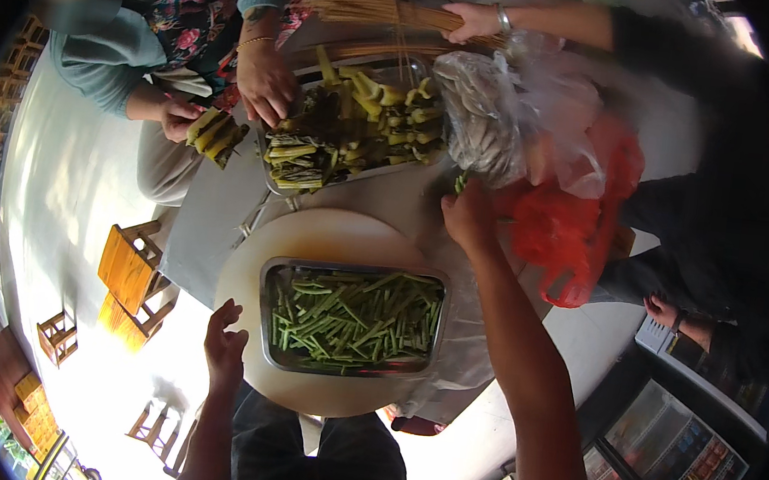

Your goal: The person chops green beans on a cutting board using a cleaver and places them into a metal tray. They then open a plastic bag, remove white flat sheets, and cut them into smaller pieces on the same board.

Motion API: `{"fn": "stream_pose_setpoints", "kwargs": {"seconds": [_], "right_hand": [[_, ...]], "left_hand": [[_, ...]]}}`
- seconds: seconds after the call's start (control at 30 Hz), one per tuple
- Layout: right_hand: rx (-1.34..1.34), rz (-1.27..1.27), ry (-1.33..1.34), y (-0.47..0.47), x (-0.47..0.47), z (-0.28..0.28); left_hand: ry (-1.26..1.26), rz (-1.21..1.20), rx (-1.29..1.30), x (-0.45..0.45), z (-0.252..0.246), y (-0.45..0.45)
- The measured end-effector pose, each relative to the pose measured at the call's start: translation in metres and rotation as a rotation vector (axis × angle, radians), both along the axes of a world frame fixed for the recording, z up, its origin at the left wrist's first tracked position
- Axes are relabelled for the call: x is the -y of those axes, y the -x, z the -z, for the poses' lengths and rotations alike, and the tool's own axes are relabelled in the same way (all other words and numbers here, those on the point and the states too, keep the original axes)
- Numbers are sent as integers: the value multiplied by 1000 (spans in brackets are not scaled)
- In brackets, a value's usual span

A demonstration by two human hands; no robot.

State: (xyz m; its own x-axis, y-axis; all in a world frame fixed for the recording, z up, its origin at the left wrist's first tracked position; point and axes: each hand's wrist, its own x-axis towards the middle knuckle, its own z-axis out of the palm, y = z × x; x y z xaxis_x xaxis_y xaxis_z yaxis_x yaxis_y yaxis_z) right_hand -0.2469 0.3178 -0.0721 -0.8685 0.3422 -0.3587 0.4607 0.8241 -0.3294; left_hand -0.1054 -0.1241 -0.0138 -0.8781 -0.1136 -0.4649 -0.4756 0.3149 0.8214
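Observation:
Cut green vegetable stalks (356, 320) lie loose in a rectangular metal tray (442, 329), which stands on a round cutting board (336, 235). My left hand (225, 346) hovers by the board's left edge, fingers curled apart and holding nothing visible. Stretched forward to the right, my right hand (472, 214) is closed around a few short green stalks (460, 183), between the clear plastic bag (483, 117) and a red plastic bag (559, 229).
A second tray of pickled greens (361, 120) stands further back; a person's hand (267, 86) reaches into it, the other holding skewered greens (217, 137). Another person's hand (473, 23) grips a bundle of thin sticks (385, 12). Wooden stools (126, 267) stand at left.

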Motion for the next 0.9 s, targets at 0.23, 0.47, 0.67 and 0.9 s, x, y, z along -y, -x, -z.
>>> {"fn": "stream_pose_setpoints", "kwargs": {"seconds": [0.23, 0.47, 0.67, 0.9], "right_hand": [[97, -24, 690, -94, 191, -99], [-23, 93, 508, -105, 274, -80], [-361, 33, 485, -123, 239, -96], [-296, 17, -23, -88, -27, -52]], "left_hand": [[-95, -42, -91, -24, -1, 20], [-42, 44, 52, -40, 12, 29], [115, 112, 88, -30, 37, 21], [-188, -14, 93, -31, 27, 25]]}}
